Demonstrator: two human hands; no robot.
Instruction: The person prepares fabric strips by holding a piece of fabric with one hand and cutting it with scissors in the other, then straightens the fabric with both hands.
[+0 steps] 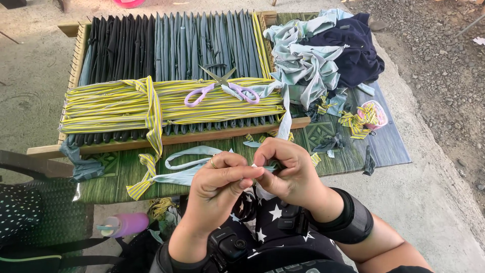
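Nearest the camera, a pale blue cloth strip is pinched between both hands, the left hand and right hand pressed together over its end, fingers closed on it so the end can be worked. From there the strip is trailed left across the green mat on the bench. Beyond, a wooden loom frame is strung with dark strips and crossed by yellow striped strips; purple scissors are rested on it, within reach. A heap of cloth scraps is piled beside the frame.
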